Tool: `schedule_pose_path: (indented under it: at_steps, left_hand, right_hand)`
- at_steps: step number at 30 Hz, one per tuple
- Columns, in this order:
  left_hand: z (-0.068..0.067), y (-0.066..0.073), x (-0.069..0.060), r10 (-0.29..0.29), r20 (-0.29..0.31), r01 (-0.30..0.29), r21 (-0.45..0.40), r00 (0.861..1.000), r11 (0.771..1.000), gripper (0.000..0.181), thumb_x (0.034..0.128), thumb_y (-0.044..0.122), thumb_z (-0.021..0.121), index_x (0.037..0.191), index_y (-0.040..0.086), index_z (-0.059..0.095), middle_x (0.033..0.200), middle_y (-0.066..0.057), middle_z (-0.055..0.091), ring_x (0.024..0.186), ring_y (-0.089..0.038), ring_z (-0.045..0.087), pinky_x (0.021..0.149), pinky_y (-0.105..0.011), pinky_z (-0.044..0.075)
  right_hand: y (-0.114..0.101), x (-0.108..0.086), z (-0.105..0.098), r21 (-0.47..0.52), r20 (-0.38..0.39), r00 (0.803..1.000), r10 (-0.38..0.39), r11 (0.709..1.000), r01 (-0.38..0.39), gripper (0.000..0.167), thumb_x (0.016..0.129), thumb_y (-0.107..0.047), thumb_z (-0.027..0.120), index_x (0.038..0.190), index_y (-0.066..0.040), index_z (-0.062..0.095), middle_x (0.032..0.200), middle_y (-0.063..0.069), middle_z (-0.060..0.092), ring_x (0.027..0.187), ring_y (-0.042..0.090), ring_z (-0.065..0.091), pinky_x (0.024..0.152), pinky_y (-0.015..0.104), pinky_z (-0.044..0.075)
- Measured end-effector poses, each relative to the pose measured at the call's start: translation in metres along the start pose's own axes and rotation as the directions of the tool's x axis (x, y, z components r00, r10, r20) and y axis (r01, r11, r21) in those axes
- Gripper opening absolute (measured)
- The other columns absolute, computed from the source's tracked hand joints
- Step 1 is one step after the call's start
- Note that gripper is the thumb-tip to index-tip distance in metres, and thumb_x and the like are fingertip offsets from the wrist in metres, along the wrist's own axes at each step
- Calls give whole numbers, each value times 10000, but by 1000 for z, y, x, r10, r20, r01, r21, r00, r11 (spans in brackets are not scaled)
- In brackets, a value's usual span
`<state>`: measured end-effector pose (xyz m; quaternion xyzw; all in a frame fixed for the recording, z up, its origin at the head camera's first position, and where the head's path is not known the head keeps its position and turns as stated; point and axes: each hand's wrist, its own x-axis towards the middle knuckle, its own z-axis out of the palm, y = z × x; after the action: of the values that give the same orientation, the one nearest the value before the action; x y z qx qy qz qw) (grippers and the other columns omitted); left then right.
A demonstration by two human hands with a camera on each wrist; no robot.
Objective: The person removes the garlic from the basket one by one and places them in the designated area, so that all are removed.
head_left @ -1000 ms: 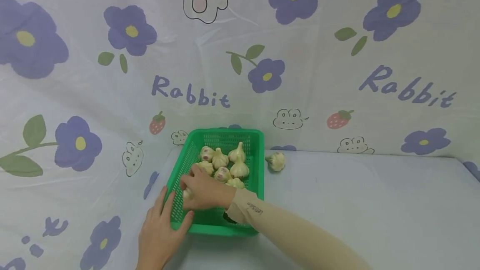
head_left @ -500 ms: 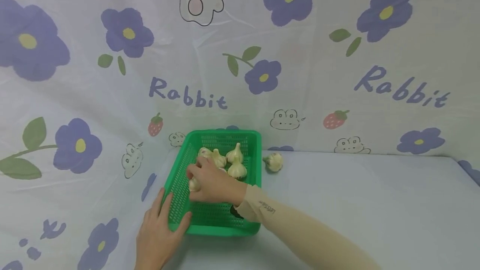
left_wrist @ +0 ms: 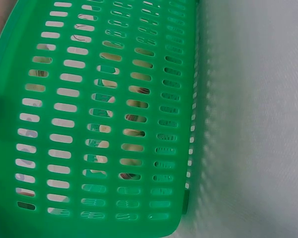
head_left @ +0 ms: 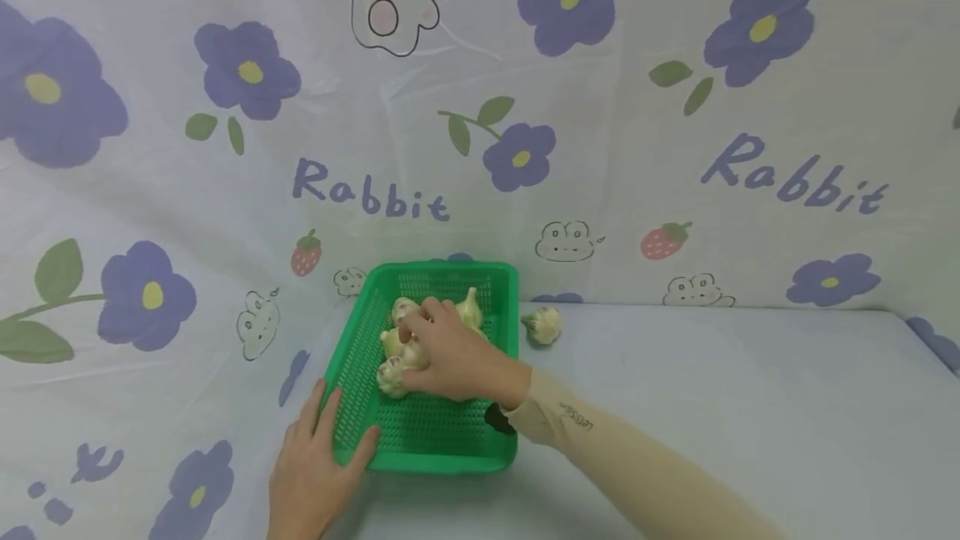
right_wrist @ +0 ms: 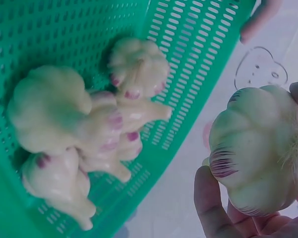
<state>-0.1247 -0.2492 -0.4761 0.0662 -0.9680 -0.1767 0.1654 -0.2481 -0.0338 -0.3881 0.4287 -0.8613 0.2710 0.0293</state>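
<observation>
In the head view, the left hand point(head_left: 315, 457) has its fingers spread against the near-left corner of the green basket point(head_left: 438, 463). To work well, that touch should stay light but firm enough to stop the basket sliding. The right hand point(head_left: 457, 357) reaches over the basket, bent round something it largely hides; low, unhurried wrist movement would avoid knocking the garlic bulbs point(head_left: 406, 309) beneath and beyond it. Only here does the lone bulb point(head_left: 543, 326) appear, on the desk point(head_left: 675, 407) beyond and to the right of the right hand, outside the basket.

The left wrist view shows the basket's slotted wall point(left_wrist: 74, 119) from outside, with pale pieces of bulb glimpsed through it; the left hand's pose cannot be told from here.

The right wrist view settles the grip: thumb and fingers pinch the held bulb point(right_wrist: 253, 148), its purple streaks and root tuft point(right_wrist: 295, 148) plain. Holding its broad sides seems safest, sparing the papery skin.
</observation>
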Motion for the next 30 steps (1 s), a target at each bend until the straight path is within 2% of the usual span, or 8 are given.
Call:
schedule_pose_path:
  at_steps: [1, 3, 5, 8, 12, 17, 24, 30]
  left_hand:
    - [0, 0, 0, 0, -2, 0, -1, 1000, 1000, 801, 971, 587, 636, 1558, 69, 467, 1687, -124, 335, 1308, -434, 551, 963, -668, 518]
    - [0, 0, 0, -3, 1, 3, -4, 1000, 1000, 802, 971, 585, 637, 1558, 67, 466, 1687, -125, 335, 1309, -434, 549, 971, -666, 514]
    - [-1, 0, 1, -11, 11, 11, -8, 1000, 1000, 806, 971, 586, 634, 1564, 70, 458, 1691, -124, 326, 1320, -433, 540, 988, -665, 506]
    - [-3, 2, 2, -26, 35, 26, -4, 999, 1000, 813, 975, 594, 622, 1576, 77, 441, 1700, -120, 305, 1339, -427, 526, 1005, -667, 498]
    - [-2, 3, 3, -34, 39, 34, 0, 999, 999, 812, 976, 599, 617, 1577, 83, 441, 1702, -113, 303, 1345, -422, 524, 1006, -664, 502]
    - [-2, 2, 2, -31, 27, 31, -2, 999, 1000, 810, 973, 600, 624, 1563, 69, 460, 1692, -125, 324, 1347, -430, 524, 999, -662, 506]
    - [-3, 0, 3, -54, 65, 54, 4, 996, 999, 831, 983, 624, 586, 1586, 75, 423, 1706, -122, 289, 1397, -449, 482, 1051, -671, 472]
    - [-1, 0, 4, -45, 48, 45, -1, 998, 999, 821, 981, 614, 597, 1578, 73, 435, 1699, -128, 304, 1381, -443, 495, 1035, -672, 482]
  right_hand:
    - [2, -2, -2, 10, -5, 1000, 0, 1000, 0, 259, 922, -233, 758, 1090, -138, 587, 1065, 43, 480, 943, 202, 386, 785, 326, 408]
    - [5, -6, -7, 36, -20, 1000, 3, 999, -2, 250, 918, -200, 752, 1089, -126, 585, 1057, 56, 470, 949, 204, 403, 946, 394, 471]
    - [9, -10, -11, 62, -40, 999, 6, 998, -3, 243, 915, -166, 749, 1088, -108, 589, 1052, 74, 469, 948, 216, 423, 1069, 504, 450]
    - [16, -15, -17, 82, -58, 998, 31, 996, -26, 257, 917, -178, 766, 1097, -99, 599, 1062, 86, 480, 965, 230, 423, 1073, 521, 444]
    - [23, -22, -27, 104, -57, 995, 81, 992, -75, 280, 923, -204, 768, 1130, -100, 611, 1085, 87, 484, 982, 244, 387, 778, 364, 423]
    - [34, -32, -34, 116, -77, 991, 110, 988, -100, 261, 893, -146, 726, 1124, -107, 611, 1082, 85, 478, 984, 244, 384, 758, 333, 389]
    - [52, -48, -45, 87, -130, 981, 147, 987, -137, 284, 874, -169, 748, 1126, -106, 634, 1050, 70, 505, 958, 223, 433, 698, 305, 431]
    - [69, -62, -55, 88, -149, 967, 208, 977, -196, 306, 839, -145, 733, 1128, -97, 645, 1105, 109, 522, 996, 238, 464, 685, 284, 473]
